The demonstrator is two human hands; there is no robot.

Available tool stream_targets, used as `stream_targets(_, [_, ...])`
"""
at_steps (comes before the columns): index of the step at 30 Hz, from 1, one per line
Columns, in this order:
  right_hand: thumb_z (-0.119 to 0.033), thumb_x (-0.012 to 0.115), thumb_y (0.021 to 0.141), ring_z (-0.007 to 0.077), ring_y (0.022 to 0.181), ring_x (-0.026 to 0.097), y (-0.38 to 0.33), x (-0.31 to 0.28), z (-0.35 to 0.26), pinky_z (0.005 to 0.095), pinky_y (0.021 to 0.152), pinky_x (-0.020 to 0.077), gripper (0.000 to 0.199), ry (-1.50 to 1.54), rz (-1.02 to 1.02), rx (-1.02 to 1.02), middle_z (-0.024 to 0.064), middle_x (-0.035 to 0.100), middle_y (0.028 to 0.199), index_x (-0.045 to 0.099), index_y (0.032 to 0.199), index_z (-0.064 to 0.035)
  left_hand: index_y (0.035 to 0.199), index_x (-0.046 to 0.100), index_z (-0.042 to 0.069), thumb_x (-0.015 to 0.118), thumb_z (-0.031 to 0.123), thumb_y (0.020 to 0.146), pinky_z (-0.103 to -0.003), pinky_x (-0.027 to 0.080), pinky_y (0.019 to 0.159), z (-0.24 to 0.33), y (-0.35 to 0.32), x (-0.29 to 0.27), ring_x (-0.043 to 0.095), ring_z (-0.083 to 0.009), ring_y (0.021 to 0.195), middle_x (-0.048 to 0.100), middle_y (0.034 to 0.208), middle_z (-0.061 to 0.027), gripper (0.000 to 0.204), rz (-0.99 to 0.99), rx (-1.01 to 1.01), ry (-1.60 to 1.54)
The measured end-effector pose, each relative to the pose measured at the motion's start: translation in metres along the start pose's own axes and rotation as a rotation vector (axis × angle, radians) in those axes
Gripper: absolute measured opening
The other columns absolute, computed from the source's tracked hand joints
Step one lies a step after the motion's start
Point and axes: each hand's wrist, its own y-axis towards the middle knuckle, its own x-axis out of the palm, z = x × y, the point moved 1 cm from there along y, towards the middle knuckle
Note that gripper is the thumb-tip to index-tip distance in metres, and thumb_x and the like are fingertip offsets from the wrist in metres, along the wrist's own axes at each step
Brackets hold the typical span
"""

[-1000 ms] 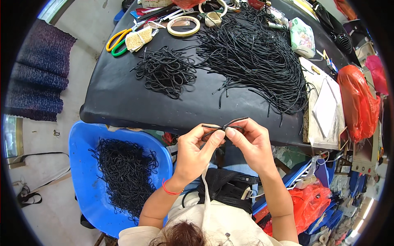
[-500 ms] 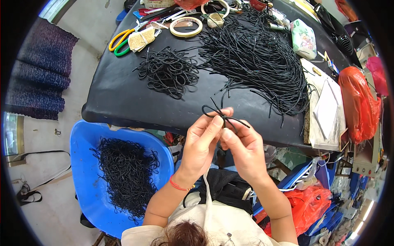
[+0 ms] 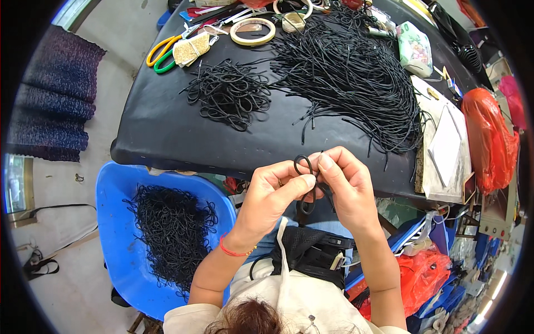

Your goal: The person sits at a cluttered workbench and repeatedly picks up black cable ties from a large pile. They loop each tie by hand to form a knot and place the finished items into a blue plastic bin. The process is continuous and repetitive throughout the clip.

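Between my two hands, at the table's near edge, is a looped black cord point(image 3: 298, 165). My left hand point(image 3: 272, 192) pinches it between thumb and fingers, and a loop stands up above the thumb. My right hand point(image 3: 346, 181) is closed on the cord close beside, thumb against forefinger; the cord's ends there are partly hidden. Beyond my hands lies a large heap of straight black cords point(image 3: 356, 83). Left of that sits a smaller pile of looped black cords point(image 3: 228, 94).
A blue tub point(image 3: 114, 222) at my left holds a mass of black cords point(image 3: 172, 234). Scissors point(image 3: 161, 55), a tape roll point(image 3: 233, 36) and a tissue pack point(image 3: 414, 50) lie on the black table point(image 3: 161, 128). A pale board point(image 3: 439, 150) and red plastic bag point(image 3: 489, 145) are at right.
My hands have drawn slightly lower and turned. The cord's loop, which pointed left, now stands upright, and my right hand has risen beside it.
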Motion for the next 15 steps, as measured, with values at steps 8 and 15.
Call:
stream_targets(8, [-0.025, 0.049, 0.094, 0.0074, 0.074, 0.055, 0.005, -0.008, 0.000, 0.0208, 0.063, 0.0471, 0.025, 0.086, -0.049, 0.191, 0.0060, 0.060, 0.086, 0.055, 0.095, -0.0005, 0.093, 0.062, -0.001, 0.056, 0.006, 0.086, -0.023, 0.048, 0.068, -0.006, -0.002, -0.002, 0.061, -0.0105, 0.075, 0.064, 0.085, -0.0063, 0.011, 0.017, -0.029, -0.060])
stream_targets(15, [-0.033, 0.042, 0.096, 0.0143, 0.093, 0.058, -0.004, -0.015, 0.006, 0.0270, 0.082, 0.0444, 0.041, -0.024, 0.095, 0.003, 0.0109, 0.060, 0.104, 0.051, 0.114, 0.0018, 0.104, 0.059, 0.000, 0.052, 0.006, 0.089, -0.025, 0.051, 0.076, -0.020, 0.004, -0.004, 0.062, -0.0141, 0.085, 0.063, 0.093, -0.0074, 0.017, 0.173, 0.111, -0.289])
